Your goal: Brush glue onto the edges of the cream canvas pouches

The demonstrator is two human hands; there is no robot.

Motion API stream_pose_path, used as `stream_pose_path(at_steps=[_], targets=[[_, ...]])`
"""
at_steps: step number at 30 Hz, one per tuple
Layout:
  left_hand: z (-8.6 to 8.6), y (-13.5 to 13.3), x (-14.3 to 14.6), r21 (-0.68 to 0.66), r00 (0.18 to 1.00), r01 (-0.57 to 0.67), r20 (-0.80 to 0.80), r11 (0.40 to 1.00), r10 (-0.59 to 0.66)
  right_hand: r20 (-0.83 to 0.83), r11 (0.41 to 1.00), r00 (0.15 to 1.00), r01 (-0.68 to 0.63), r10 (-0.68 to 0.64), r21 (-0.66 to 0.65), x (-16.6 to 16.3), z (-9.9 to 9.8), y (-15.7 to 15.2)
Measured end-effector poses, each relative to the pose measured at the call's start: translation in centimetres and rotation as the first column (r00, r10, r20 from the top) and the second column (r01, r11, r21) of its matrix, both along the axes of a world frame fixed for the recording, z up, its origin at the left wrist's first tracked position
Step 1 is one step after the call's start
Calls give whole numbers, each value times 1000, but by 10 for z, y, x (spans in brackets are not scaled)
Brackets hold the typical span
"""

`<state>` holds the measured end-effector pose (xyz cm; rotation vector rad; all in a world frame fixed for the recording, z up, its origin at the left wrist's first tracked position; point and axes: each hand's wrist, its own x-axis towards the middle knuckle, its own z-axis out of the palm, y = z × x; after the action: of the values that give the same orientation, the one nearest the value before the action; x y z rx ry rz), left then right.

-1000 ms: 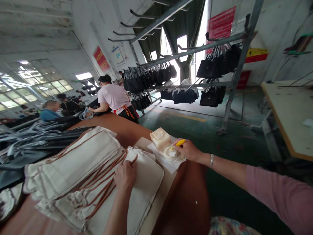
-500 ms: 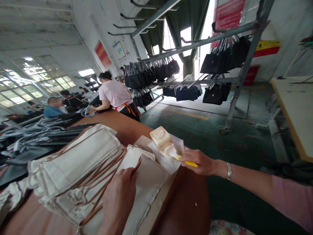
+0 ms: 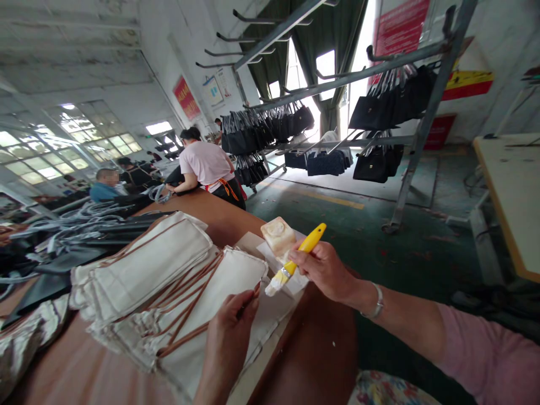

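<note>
My right hand (image 3: 323, 267) grips a yellow-handled paintbrush (image 3: 310, 239), its bristles coated with something white and pointing down to the left. Behind the brush stands an open, stained pale container (image 3: 277, 233) on paper sheets. My left hand (image 3: 232, 329) pinches the end of a brown strap (image 3: 256, 289) close to the bristles. Under that hand lie white fabric bag pieces (image 3: 247, 270) with brown straps across them. Another stack of white pieces (image 3: 147, 267) rests to the left.
The brown tabletop (image 3: 312, 332) ends at a rounded edge on the right. Black bag pieces with grey cords (image 3: 97, 225) are piled on the left. A person in a pink shirt (image 3: 205, 163) works further along the table. Beyond stands a metal rack (image 3: 415, 163) hung with black bags.
My right hand has lifted the brush away from the container and brought it left, handle now tilted up. My left hand has moved right and up with the strap end.
</note>
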<state>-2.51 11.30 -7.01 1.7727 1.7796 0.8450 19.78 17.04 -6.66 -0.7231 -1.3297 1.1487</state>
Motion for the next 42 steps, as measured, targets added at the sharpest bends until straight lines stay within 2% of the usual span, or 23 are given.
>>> stream_pose_path(at_steps=[2,4,7,9,11,13,17,19,21,23,25,27,30,31,33,35,37,39,42], targets=[[1,-5,4,3,1000,15,12,1000,-15,83,996,996,15,-22,85,-8,2,3],[-1,-8,5,7,999,15,34,1000,-15,139,981,985,82,-106,173,-9,6,6],[-7,-10,2,25,998,3,59,1000,-4,128,958,968,185,-216,220,-4,11,4],[-10,-12,1,47,998,-5,57,999,2,110,966,977,159,-185,205,0,12,-1],[-10,-15,3,83,999,-14,35,996,11,133,976,985,79,-107,201,3,11,-7],[-11,-21,8,161,1000,-7,-14,987,9,151,979,985,52,-83,199,5,8,-8],[-14,-39,19,390,985,125,-159,912,-67,102,974,978,167,-184,152,13,8,-2],[-16,-47,23,447,967,207,-229,870,-112,103,987,987,112,-123,112,17,11,-1],[-18,-54,25,467,951,255,-277,847,-134,136,997,990,-48,39,66,20,16,-5],[-18,-57,25,474,944,272,-302,838,-135,193,974,957,-226,217,25,24,20,-10],[-17,-59,24,476,941,277,-309,835,-136,247,947,918,-320,310,1,30,25,-15],[-17,-59,24,468,942,274,-307,840,-136,240,958,931,-285,275,8,36,29,-18],[-18,-60,26,438,944,262,-301,860,-134,155,992,982,-117,110,36,39,30,-22],[-17,-60,27,421,944,257,-301,870,-133,146,994,985,-99,93,37,38,30,-24],[-15,-61,28,389,942,259,-306,884,-141,158,985,973,-170,166,14,36,27,-30],[-7,-61,30,365,931,292,-321,884,-174,147,963,951,-269,270,-28,37,27,-37],[12,-60,30,338,907,356,-348,871,-236,55,961,960,-270,273,-57,43,31,-43],[41,-60,29,281,870,439,-369,854,-326,-99,983,982,-168,161,-68,53,39,-45],[90,-66,21,230,847,503,-322,833,-423,-318,996,948,-11,-19,-92,70,55,-43]])
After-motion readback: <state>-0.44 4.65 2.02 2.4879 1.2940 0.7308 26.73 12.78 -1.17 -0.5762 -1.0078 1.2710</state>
